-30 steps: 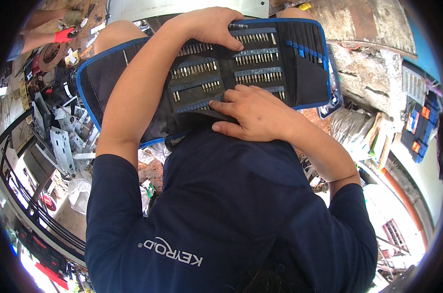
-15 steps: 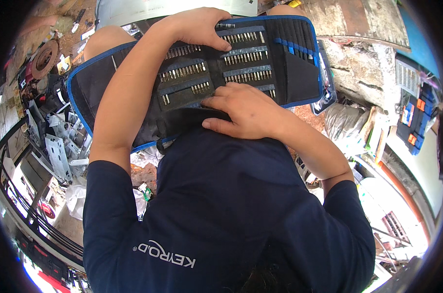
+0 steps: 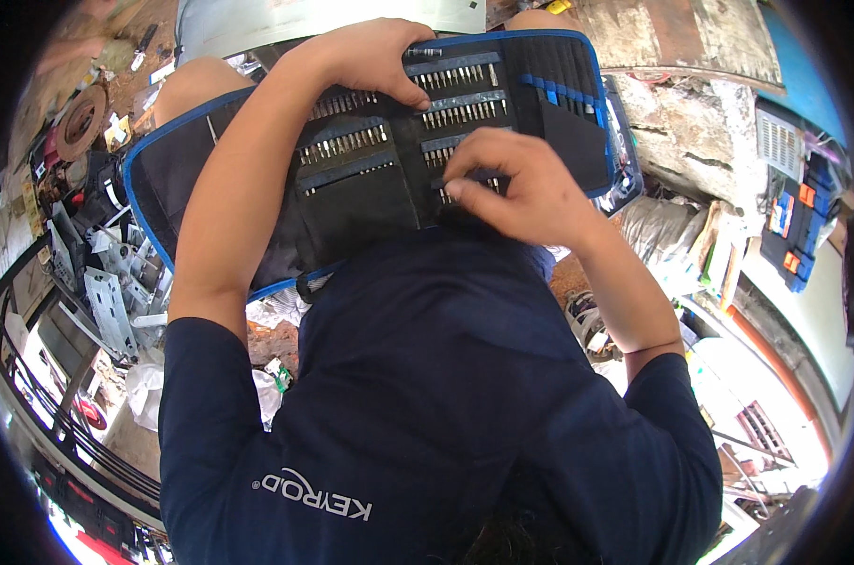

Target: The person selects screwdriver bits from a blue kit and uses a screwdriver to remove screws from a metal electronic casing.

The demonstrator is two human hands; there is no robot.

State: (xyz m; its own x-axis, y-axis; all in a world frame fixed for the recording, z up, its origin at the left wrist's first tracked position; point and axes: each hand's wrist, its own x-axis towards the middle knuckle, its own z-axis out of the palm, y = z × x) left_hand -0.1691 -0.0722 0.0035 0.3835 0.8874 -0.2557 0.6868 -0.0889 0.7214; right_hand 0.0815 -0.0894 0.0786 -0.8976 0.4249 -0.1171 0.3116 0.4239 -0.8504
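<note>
A black fold-out tool case (image 3: 352, 221) with blue edging lies open across my lap. Rows of small metal screwdriver bits (image 3: 460, 115) stand in strips on its two middle panels. My left hand (image 3: 375, 58) grips the far edge, its thumb over the inside and its other fingers partly hidden. Beside that thumb sits a short dark cylinder (image 3: 423, 53). My right hand (image 3: 531, 188) is closed in a pinch at the lowest bit strip (image 3: 436, 184) of the right middle panel, covering part of it. Narrow blue-trimmed pockets (image 3: 563, 94) line the right flap.
A pale metal panel (image 3: 333, 21) lies beyond the case. Scrap metal brackets (image 3: 112, 306) are heaped at left, near a rusty disc (image 3: 80, 122). A worn concrete block (image 3: 686, 137) and a blue toolbox with orange latches (image 3: 794, 226) stand at right.
My right hand has lifted from the near edge and curled its fingers into a pinch. The raised near flap now lies lower, baring more of the middle panels. My left hand stays at the far edge.
</note>
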